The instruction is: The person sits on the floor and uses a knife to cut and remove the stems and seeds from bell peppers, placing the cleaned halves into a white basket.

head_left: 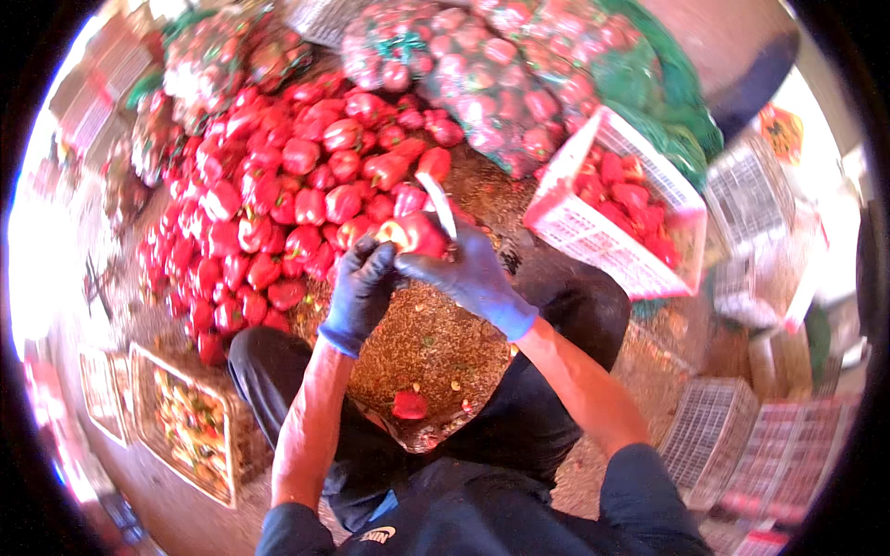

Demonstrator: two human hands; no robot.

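A red bell pepper (425, 235) is up between my hands, its pale cut end facing left. My right hand (477, 283), in a blue-grey glove, closes on a knife (438, 202) with its light blade slanting up and left, while the thumb lies along the pepper's underside. Also gloved, my left hand (360, 289) has its fingers curled together against the pale end; what they pinch is too small to make out. Beyond both hands spreads a big heap of red bell peppers (301, 157). A red piece (409, 404) lies on the ground between my legs.
A white crate (593, 232) with red peppers stands tilted at the right. Full net sacks (482, 88) line the far side. At the lower left is a crate of pale scraps (139, 408). Stacked grey crates (709, 426) and reddish crates (788, 454) stand at the lower right.
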